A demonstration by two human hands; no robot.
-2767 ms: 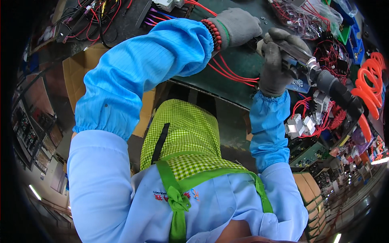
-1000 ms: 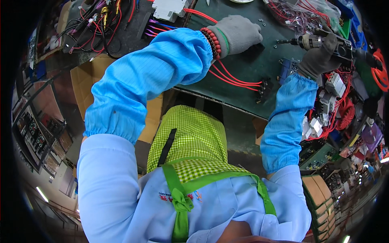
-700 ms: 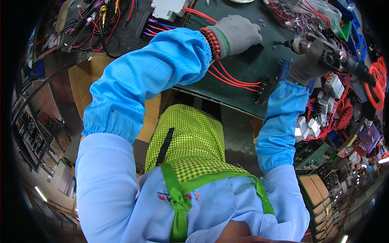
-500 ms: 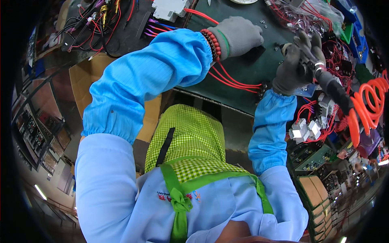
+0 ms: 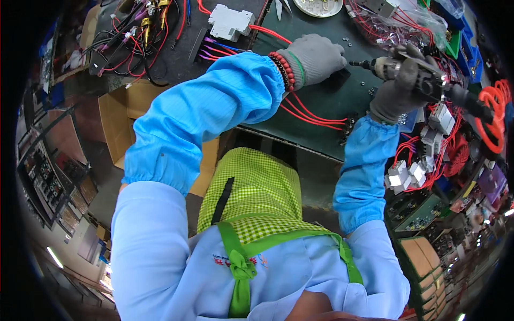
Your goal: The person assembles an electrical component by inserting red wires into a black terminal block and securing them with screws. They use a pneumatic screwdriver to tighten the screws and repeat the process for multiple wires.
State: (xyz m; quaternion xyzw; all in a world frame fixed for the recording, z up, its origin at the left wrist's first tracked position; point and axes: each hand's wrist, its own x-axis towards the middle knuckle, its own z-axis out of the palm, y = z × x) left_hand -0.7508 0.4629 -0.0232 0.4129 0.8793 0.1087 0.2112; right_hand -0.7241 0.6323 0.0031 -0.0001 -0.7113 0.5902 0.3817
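Observation:
My left hand (image 5: pixel 317 58), in a grey knit glove, is closed over a black block (image 5: pixel 337 80) on the green bench. Its fingers hide most of that block. Red wires (image 5: pixel 313 116) run from under my left wrist to a small dark terminal piece (image 5: pixel 348 126). In my right hand (image 5: pixel 397 92), also gloved, is an air screwdriver (image 5: pixel 423 79). The screwdriver's dark bit (image 5: pixel 364 63) points left, its tip just short of my left fingers. An orange coiled hose (image 5: pixel 491 115) hangs behind the tool.
A white breaker-like module (image 5: pixel 231 22) lies beyond my left forearm, near a dark strip with purple-ended wires (image 5: pixel 206 48). Small nuts (image 5: pixel 346 39) dot the green bench (image 5: pixel 289 125). Wired grey modules (image 5: pixel 399 176) and blue bins (image 5: pixel 474 59) crowd the right side; a cardboard box (image 5: pixel 115 125) stands below left.
My right hand has turned the screwdriver, bringing its bit into view toward my left hand. My left hand keeps its hold on the block. The whole view has shifted slightly.

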